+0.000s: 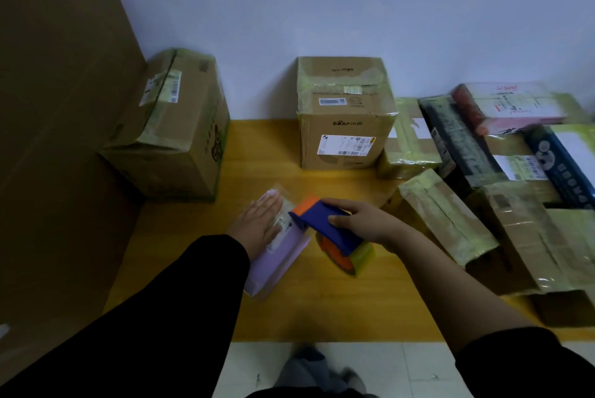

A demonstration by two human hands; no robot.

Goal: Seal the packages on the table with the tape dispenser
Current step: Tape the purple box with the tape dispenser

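A small lilac package (277, 264) with a white label lies on the yellow table (322, 310) near its front edge. My left hand (257, 225) presses flat on the package's far half, fingers straight. My right hand (363, 222) grips the handle of a blue and orange tape dispenser (325, 227). The dispenser's orange front edge touches the package's right side, just beside my left hand. A roll of yellowish tape (354, 257) sits at the dispenser's near end.
A large cardboard box (174, 127) stands at the back left and another box (344, 114) at the back middle. Several taped parcels (489, 172) are piled along the right side. A tall brown board (58, 107) fills the left.
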